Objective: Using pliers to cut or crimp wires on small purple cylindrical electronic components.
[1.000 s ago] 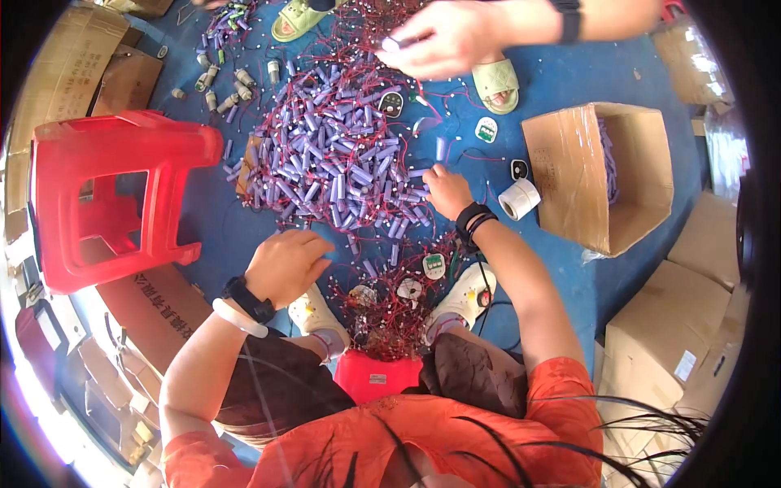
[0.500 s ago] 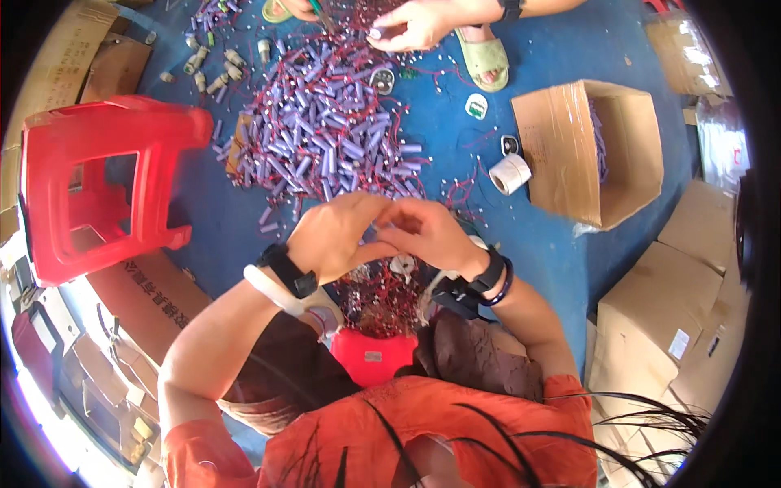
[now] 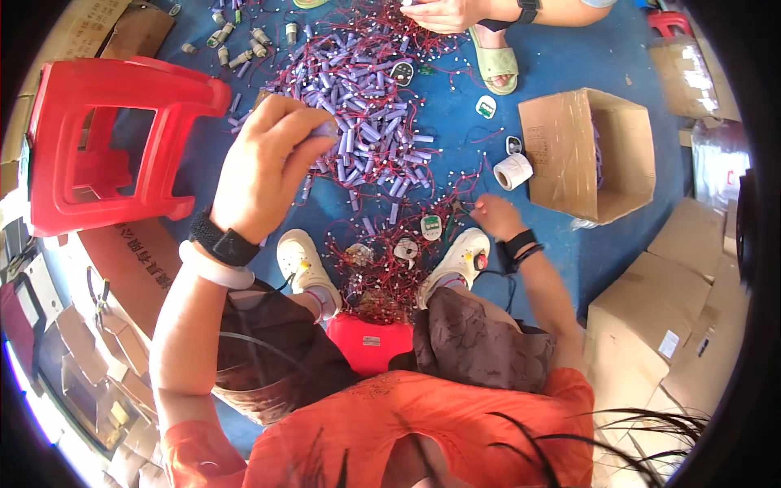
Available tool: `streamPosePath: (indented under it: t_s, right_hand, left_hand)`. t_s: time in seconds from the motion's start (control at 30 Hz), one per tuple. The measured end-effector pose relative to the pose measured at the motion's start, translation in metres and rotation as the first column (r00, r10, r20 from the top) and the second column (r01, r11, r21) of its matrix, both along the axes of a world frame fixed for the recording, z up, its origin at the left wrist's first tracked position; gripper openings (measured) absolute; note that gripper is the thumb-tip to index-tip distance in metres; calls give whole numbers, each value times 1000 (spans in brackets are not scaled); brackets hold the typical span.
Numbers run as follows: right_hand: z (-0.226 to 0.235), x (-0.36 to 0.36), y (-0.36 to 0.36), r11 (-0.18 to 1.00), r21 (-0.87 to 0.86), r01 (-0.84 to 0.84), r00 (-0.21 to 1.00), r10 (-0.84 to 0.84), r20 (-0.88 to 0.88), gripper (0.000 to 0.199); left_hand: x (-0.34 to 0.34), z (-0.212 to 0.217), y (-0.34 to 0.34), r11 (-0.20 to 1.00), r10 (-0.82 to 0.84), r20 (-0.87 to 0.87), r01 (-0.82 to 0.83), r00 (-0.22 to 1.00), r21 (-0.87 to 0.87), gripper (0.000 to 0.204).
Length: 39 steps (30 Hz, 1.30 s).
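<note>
My left hand (image 3: pixel 272 167) is raised left of centre, its thumb and fingers closed on a purple cylindrical battery cell (image 3: pixel 325 128), of which only an end shows. Behind it spreads a big pile of purple battery cells (image 3: pixel 370 130) tangled with thin red wires. To the right, my right hand (image 3: pixel 498 218) is low above the blue floor beside my right shoe, fingers curled in; what they pinch, if anything, is too small to make out. Between my shoes lies a heap of red wires (image 3: pixel 378 281) with white connectors. A green-and-white round part (image 3: pixel 431 227) rests at its upper edge.
A red plastic stool (image 3: pixel 61 150) lies tipped at left. An open cardboard box (image 3: pixel 557 154) and a white roll (image 3: pixel 512 172) are at right. Stacked cartons (image 3: pixel 643 301) line the right side. Another person's hand (image 3: pixel 443 15) and sandalled foot (image 3: pixel 496 65) are beyond the pile.
My hands, together over the wire heap before, have parted: the left went up and left with the battery cell, the right moved right and down. The other person's hand shifted farther back.
</note>
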State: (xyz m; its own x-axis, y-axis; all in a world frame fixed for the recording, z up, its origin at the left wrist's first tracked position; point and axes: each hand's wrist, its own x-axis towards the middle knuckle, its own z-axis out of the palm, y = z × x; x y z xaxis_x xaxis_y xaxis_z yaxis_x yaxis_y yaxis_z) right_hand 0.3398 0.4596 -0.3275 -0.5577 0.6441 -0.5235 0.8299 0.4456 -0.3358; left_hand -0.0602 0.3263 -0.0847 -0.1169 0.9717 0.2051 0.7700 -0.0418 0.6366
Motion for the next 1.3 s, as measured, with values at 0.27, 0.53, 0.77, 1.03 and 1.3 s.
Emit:
streamPosePath:
  t_s: [0.27,0.53,0.77,1.03,1.3]
  right_hand:
    - [-33,-18,-67,970,242,-18,978,-34,208,71]
    - [-27,-33,-81,962,253,-104,947,18,320,66]
    - [-37,-33,-61,963,243,117,955,-176,237,43]
    - [-19,10,-30,907,205,368,843,-233,-484,23]
    - [35,58,-6,1000,0,13,994,-12,110,35]
  left_hand:
    - [2,2,-8,982,139,223,-104,965,-159,38]
    - [3,3,-9,965,246,276,-209,929,-158,30]
    - [-1,-6,-2,977,138,246,-91,959,-191,21]
    - [-7,12,-5,991,93,81,-84,992,-107,22]
    - [-6,43,-26,977,166,-7,-164,986,138,20]
